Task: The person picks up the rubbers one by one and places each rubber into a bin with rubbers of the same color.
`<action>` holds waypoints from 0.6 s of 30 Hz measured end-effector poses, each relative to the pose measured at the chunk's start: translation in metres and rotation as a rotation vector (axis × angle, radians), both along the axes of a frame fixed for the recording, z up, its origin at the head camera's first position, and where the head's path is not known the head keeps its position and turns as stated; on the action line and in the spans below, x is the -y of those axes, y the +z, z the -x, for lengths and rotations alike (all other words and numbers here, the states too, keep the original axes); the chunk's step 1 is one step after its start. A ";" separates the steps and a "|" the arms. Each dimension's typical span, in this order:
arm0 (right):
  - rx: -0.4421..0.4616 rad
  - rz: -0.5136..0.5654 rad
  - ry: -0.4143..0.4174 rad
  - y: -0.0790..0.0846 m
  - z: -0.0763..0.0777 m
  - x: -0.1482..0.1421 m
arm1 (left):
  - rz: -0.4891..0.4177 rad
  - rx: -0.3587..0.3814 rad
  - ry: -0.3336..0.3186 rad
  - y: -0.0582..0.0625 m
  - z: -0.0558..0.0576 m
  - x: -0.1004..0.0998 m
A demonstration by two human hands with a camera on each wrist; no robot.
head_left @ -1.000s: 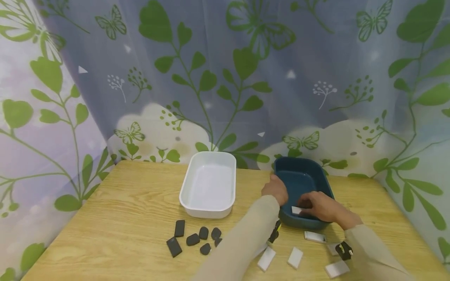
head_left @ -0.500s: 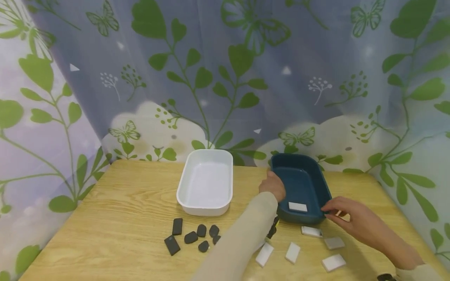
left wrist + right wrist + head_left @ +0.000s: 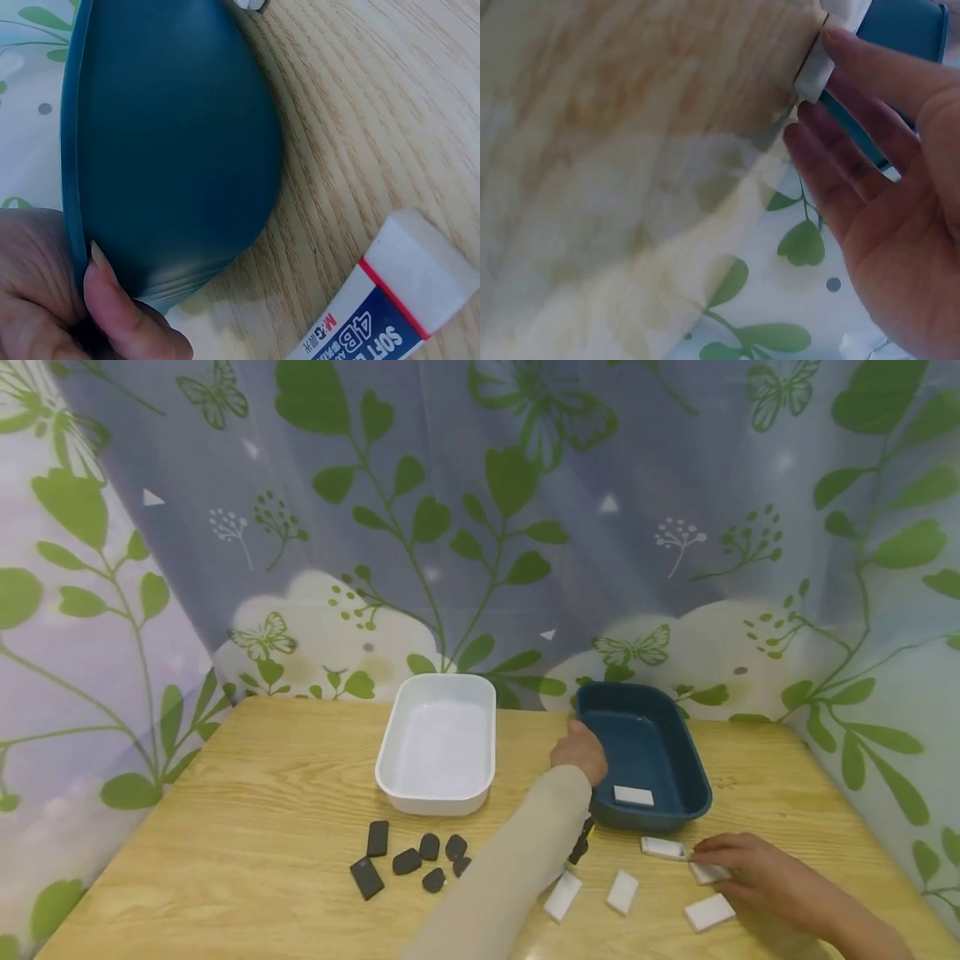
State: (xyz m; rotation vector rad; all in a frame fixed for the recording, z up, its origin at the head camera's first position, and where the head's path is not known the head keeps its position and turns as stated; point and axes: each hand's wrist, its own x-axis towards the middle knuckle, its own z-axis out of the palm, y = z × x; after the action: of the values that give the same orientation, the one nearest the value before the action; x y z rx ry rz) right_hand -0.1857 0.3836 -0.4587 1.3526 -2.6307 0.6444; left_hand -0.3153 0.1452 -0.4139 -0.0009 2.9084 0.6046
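My left hand (image 3: 581,753) grips the left rim of the dark blue bin (image 3: 697,760), its thumb bent over the wall in the left wrist view. One white eraser (image 3: 633,796) lies inside that bin. In front of the bin, my right hand (image 3: 772,877) pinches a white eraser (image 3: 705,872) low at the table, the thumb and fingers (image 3: 829,131) on opposite sides of it. Other erasers lie close by: one (image 3: 663,848) behind, one (image 3: 708,912) in front. Printed lettering shows on a sleeved eraser (image 3: 360,315) in the left wrist view.
A white bin (image 3: 438,806) stands left of the blue one. Several black pieces, some rectangular (image 3: 367,877) and some rounded (image 3: 407,861), lie before it on the wooden table (image 3: 225,827). More erasers (image 3: 622,892) lie near my left sleeve (image 3: 510,860). A patterned curtain hangs behind.
My right hand has let go of an eraser inside the blue bin, come out over its right side, and moved down to another eraser on the table. My left hand stays at the rim.
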 end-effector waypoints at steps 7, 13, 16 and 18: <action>0.102 0.036 -0.069 -0.002 -0.002 0.003 | 0.003 0.010 0.020 0.003 -0.006 -0.001; 0.084 -0.001 -0.082 0.003 -0.003 0.005 | 0.004 0.002 0.022 0.000 -0.005 -0.003; 0.076 -0.057 -0.104 0.011 -0.002 0.009 | 0.014 -0.005 0.019 -0.002 -0.002 -0.003; 0.074 -0.074 -0.124 0.019 -0.003 0.013 | 0.018 -0.007 0.016 -0.003 -0.001 -0.004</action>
State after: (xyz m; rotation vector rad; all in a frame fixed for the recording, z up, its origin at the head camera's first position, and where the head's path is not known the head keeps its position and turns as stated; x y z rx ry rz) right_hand -0.1823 0.3708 -0.4397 1.1930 -2.7962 0.5972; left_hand -0.3145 0.1489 -0.4169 -0.0248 2.9234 0.5826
